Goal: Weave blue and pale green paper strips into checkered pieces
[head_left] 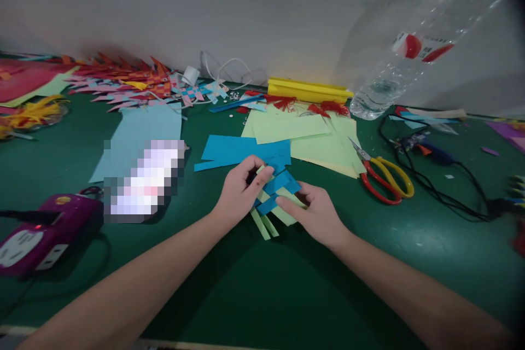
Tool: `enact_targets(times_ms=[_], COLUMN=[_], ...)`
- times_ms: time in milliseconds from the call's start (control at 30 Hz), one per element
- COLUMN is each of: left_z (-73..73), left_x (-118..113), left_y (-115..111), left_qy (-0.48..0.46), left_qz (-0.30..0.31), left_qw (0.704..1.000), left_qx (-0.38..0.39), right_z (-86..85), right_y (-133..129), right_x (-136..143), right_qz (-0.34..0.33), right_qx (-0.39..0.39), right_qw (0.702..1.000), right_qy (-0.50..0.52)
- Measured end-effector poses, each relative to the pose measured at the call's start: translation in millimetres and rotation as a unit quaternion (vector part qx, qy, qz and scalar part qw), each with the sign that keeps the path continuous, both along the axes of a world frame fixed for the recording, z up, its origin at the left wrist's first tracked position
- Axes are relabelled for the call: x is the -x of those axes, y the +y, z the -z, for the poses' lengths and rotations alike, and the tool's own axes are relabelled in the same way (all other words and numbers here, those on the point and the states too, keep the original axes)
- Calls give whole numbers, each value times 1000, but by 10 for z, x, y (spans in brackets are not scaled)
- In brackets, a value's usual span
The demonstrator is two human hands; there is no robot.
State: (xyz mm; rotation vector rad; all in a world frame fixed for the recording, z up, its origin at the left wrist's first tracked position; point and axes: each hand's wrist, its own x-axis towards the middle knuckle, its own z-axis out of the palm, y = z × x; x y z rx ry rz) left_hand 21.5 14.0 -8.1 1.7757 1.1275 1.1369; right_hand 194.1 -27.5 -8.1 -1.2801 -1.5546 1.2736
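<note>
Between my two hands is a piece of woven paper strips point(286, 181), blue and pale green crossing each other, with loose green ends hanging toward me. My left hand point(241, 188) pinches its left side between thumb and fingers. On the right side, my right hand point(318, 210) grips it with the thumb on top and the fingers behind. Just beyond lies blue paper point(241, 147) with a cut strip along its near edge. Pale green sheets point(328, 147) are spread behind to the right. Scissors point(383, 175) with red and yellow handles rest beside them.
At left are a blurred-out phone point(147, 183), a light blue sheet point(151, 123) and a purple power box point(49, 235). Woven paper pieces point(135, 85) line the wall. A yellow roll point(309, 90), a plastic bottle point(422, 54) and a corded glue gun point(435, 150) stand or lie right.
</note>
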Motion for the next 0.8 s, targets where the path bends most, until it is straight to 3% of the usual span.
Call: enact_targets(times_ms=[200, 333, 500, 800], left_z=[-20, -8, 14, 12], left_x=[41, 82, 92, 92], left_y=[34, 76, 76, 97], left_qy=[-5, -1, 26, 99], left_qz=[30, 44, 60, 92], left_qw=[1000, 999, 998, 991], left_qx=[-5, -8, -11, 19], right_z=[2, -50, -74, -13], right_y=[55, 103, 127, 160], right_x=[-53, -114, -172, -236], right_qz=[64, 116, 153, 150], right_qx=[-22, -81, -152, -232], right_qw=[997, 986, 973, 953], right_qy=[-35, -89, -86, -126])
